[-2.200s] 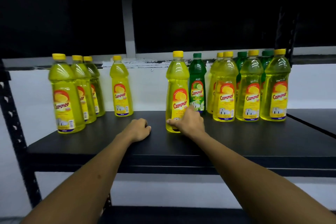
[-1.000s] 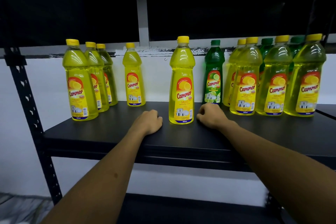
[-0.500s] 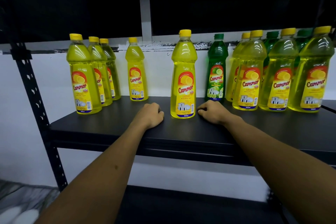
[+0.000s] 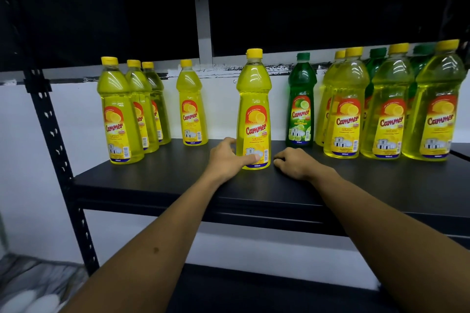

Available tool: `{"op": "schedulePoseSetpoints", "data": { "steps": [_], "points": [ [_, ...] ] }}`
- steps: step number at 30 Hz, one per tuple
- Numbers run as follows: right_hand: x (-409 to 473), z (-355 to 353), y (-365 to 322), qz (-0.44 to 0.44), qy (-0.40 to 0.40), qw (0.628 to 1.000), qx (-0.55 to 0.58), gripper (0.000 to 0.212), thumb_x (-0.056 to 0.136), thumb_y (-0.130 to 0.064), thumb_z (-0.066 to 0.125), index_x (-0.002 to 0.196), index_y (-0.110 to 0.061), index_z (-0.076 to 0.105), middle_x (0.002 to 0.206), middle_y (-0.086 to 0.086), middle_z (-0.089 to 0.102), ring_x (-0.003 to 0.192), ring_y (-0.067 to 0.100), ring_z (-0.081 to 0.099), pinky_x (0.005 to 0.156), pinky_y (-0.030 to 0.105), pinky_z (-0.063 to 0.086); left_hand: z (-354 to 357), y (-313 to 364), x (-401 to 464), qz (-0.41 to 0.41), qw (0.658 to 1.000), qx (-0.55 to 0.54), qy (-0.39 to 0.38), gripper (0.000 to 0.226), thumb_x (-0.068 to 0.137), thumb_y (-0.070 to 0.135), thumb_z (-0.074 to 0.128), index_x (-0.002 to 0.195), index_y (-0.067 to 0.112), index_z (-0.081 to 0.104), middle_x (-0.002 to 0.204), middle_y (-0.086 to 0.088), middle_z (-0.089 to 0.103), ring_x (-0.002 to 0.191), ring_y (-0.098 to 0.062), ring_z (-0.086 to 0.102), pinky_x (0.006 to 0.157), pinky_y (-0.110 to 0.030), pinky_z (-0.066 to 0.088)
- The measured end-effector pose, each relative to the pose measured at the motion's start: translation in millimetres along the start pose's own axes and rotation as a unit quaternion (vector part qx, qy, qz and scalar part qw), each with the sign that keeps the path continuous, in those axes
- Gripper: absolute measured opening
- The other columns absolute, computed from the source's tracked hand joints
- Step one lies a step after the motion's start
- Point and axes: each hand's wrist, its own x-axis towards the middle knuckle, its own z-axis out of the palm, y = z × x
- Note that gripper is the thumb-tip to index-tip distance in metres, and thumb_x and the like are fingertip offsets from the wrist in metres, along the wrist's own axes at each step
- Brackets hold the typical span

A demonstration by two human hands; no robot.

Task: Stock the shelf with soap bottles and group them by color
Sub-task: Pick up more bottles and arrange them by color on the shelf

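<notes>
both forearms reach up from six o'clock onto the front of the black shelf (image 4: 157, 180). the left hand (image 4: 227, 159) is the one engaged: its thumb lies across the base of the lone yellow bottle (image 4: 253, 109) and the fingers go round behind it, so it looks wrapped on the bottle's foot. the bottle sits just at three o'clock of that hand, upright, long axis vertical. the right hand (image 4: 295, 164) rests on the shelf at the bottle's three o'clock, close by but not touching, fingers curled under, holding nothing. i'd guess the bottle goes toward nine o'clock, where the yellow group (image 4: 127, 114) stands, one yellow bottle (image 4: 192, 109) a little apart. further back at one o'clock is a green bottle (image 4: 301, 107), then a mixed yellow and green cluster (image 4: 391, 107).
</notes>
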Motion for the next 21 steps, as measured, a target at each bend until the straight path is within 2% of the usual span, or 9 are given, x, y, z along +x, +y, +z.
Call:
{"op": "schedulePoseSetpoints", "data": {
  "steps": [2, 4, 7, 12, 16, 18, 21],
  "points": [
    [-1.3, -0.2, -0.7, -0.003, -0.011, 1.0, -0.007, 0.036, 0.099, -0.028, 0.04, 0.115, -0.01, 0.067, 0.121, 0.01, 0.065, 0.109, 0.027, 0.057, 0.095, 0.041, 0.047, 9.9, 8.3, -1.4, -0.015, 0.999, -0.002, 0.039, 0.071, 0.07, 0.038, 0.085, 0.127, 0.01, 0.053, 0.113, 0.0, 0.06, 0.094, -0.012, 0.057, 0.077, -0.023, 0.044],
    [-2.7, 0.2, -1.5, -0.003, -0.019, 1.0, -0.011, 0.038, 0.099, -0.03, 0.039, 0.118, -0.01, 0.065, 0.124, 0.011, 0.063, 0.111, 0.027, 0.056, 0.095, 0.04, 0.046, 17.5, 12.9, 0.2, -0.026, 0.998, 0.004, 0.064, 0.07, 0.07, 0.038, 0.085, 0.125, 0.009, 0.052, 0.117, -0.003, 0.059, 0.095, -0.014, 0.056, 0.077, -0.025, 0.045],
    [-2.7, 0.9, -1.5, 0.002, -0.024, 1.0, -0.018, 0.04, 0.099, -0.034, 0.039, 0.12, -0.011, 0.063, 0.127, 0.011, 0.061, 0.113, 0.027, 0.056, 0.096, 0.04, 0.046, 19.4, 13.1, 4.7, -0.042, 0.997, -0.005, 0.068, 0.072, 0.07, 0.035, 0.085, 0.128, 0.008, 0.051, 0.125, -0.008, 0.057, 0.104, -0.02, 0.058, 0.082, -0.028, 0.046],
    [-3.5, 0.9, -2.7, 0.012, -0.036, 0.999, -0.026, 0.046, 0.097, -0.043, 0.038, 0.122, -0.011, 0.06, 0.129, 0.011, 0.058, 0.115, 0.028, 0.055, 0.098, 0.042, 0.045, 11.7, 4.9, 10.5, -0.052, 0.996, -0.044, 0.062, 0.066, 0.073, 0.027, 0.085, 0.128, 0.009, 0.054, 0.125, -0.009, 0.06, 0.094, -0.016, 0.055, 0.082, -0.028, 0.045],
    [-4.9, 1.9, -4.6, 0.011, -0.024, 0.999, -0.027, 0.044, 0.096, -0.042, 0.038, 0.114, -0.011, 0.063, 0.121, 0.013, 0.062, 0.107, 0.03, 0.058, 0.093, 0.043, 0.048, -6.2, -4.9, 13.5, -0.066, 0.995, -0.045, 0.065, 0.062, 0.074, 0.027, 0.084, 0.127, 0.009, 0.057, 0.124, -0.007, 0.062, 0.098, -0.018, 0.057, 0.084, -0.028, 0.044],
    [-5.1, 2.9, -6.1, 0.009, -0.018, 0.999, -0.029, 0.042, 0.096, -0.04, 0.038, 0.108, -0.01, 0.064, 0.115, 0.015, 0.063, 0.102, 0.031, 0.059, 0.088, 0.042, 0.049, -20.0, -10.4, 13.0, -0.076, 0.994, -0.049, 0.058, 0.058, 0.075, 0.026, 0.083, 0.124, 0.01, 0.057, 0.117, -0.002, 0.061, 0.097, -0.017, 0.055, 0.087, -0.029, 0.043],
    [-3.3, 4.3, -8.1, 0.007, -0.01, 1.0, -0.028, 0.04, 0.097, -0.038, 0.039, 0.101, -0.008, 0.066, 0.107, 0.015, 0.065, 0.095, 0.03, 0.06, 0.085, 0.042, 0.051, -44.9, -20.6, 14.7, -0.095, 0.992, -0.066, 0.043, 0.052, 0.073, 0.022, 0.085, 0.117, 0.017, 0.058, 0.113, -0.001, 0.062, 0.102, -0.02, 0.059, 0.097, -0.035, 0.047]
  ]
}}
